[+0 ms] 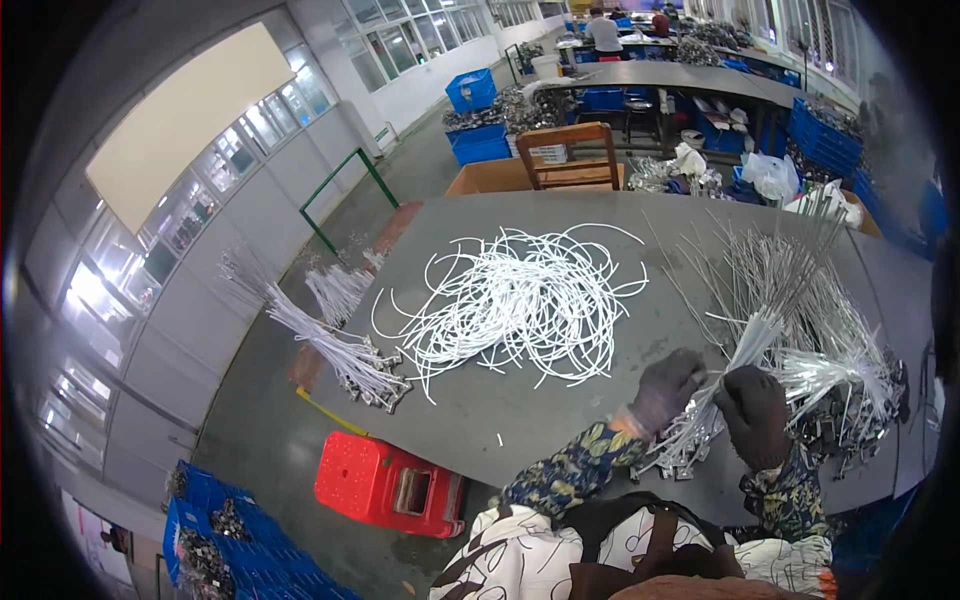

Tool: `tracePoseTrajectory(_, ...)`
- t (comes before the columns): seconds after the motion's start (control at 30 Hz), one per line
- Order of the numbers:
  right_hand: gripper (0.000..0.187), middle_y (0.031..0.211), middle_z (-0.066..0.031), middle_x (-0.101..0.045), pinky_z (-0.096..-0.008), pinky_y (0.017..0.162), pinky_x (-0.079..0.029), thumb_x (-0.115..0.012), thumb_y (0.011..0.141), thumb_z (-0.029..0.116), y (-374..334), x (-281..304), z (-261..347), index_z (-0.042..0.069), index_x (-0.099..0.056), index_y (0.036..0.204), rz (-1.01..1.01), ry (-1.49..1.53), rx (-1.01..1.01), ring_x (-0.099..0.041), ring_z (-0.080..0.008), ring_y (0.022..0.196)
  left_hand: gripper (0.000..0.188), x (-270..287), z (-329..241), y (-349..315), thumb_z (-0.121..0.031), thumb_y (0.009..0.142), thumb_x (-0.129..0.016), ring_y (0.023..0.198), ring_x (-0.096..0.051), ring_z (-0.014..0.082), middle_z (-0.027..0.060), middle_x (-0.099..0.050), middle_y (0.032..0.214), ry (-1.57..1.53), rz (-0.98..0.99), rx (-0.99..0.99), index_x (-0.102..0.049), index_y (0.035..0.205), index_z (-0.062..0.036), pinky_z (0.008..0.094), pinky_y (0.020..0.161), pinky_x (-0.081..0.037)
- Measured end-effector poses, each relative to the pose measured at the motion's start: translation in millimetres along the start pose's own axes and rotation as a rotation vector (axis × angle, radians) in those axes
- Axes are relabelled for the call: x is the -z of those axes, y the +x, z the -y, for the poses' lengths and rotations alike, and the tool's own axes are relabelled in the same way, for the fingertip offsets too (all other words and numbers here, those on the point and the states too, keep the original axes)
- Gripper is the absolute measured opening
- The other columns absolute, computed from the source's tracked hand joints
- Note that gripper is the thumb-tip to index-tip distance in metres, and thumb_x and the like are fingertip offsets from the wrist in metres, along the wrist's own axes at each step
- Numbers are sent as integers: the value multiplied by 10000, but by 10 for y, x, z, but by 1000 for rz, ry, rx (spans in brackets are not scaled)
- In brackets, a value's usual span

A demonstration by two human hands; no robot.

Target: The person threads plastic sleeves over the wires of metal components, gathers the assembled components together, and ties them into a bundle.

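A bundle of thin metal strips (756, 342), partly sleeved in white, lies at the table's right with small metal pieces at its near end. At its left side is my left hand (664, 392), in a dark glove, fingers curled in and slightly blurred. My right hand (756, 415), gloved too, is bent closed against the bundle's right side. Whatever either hand's fingertips grip is hidden. More strips with metal ends (840, 385) lie beside my right hand. A tangled heap of white tubes (520, 300) fills the table's middle.
Another bundle of white-sleeved strips (340, 355) overhangs the left edge of the grey table (450, 430). A red plastic stool (385, 485) is on the floor at the near left. Beyond the far edge are a wooden chair (570, 155) and blue crates (475, 115); people sit farther off.
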State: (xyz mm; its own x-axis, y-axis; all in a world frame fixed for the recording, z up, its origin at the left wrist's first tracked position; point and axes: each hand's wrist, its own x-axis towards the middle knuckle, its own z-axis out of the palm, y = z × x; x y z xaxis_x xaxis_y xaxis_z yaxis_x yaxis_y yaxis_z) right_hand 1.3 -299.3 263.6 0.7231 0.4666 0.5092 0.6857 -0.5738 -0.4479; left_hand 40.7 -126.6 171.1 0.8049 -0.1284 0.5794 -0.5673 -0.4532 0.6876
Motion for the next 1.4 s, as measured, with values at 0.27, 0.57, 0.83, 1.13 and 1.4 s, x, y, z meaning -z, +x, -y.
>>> tracePoseTrajectory(0.27,174,812,-114,-592,-435,672,-447,-619,680,107,90,-15,-115,74,-575,845,33,-388,152,-589,-313,771,224,204,-407,88,-95,748,-659,840,-595,322,142,-565,1036,-94,-65,-281,-587,958,-65,380,700,-484)
tracePoseTrajectory(0.57,102,733,-71,-596,-386,581,-467,-586,728,152,93,125,-348,90,-613,803,16,-260,264,-609,-256,640,331,89,-306,-46,-17,782,-657,845,-605,293,142,-615,933,42,81,-156,-570,1099,-55,358,734,-490)
tracePoseTrajectory(0.83,134,739,-40,-571,-391,587,-469,-624,701,177,148,198,-716,167,-649,832,45,177,326,-603,-247,694,127,-19,-647,80,-41,706,-687,973,-589,304,166,-624,1073,206,54,-211,-672,832,-30,378,824,-470)
tracePoseTrajectory(1.13,206,753,-10,-581,-297,428,-398,-617,670,228,270,118,-889,170,-604,867,-324,-177,808,-557,-138,571,268,-290,-512,-135,-130,823,-632,993,-576,205,118,-606,1086,-580,-150,322,-582,1050,2,324,891,-449)
tracePoseTrajectory(1.4,217,703,3,-550,-346,520,-398,-666,588,200,212,252,-826,125,-641,790,-264,-204,579,-540,-189,602,218,-175,-438,141,-46,817,-621,892,-544,117,56,-578,982,-601,28,436,-613,1029,6,250,773,-452)
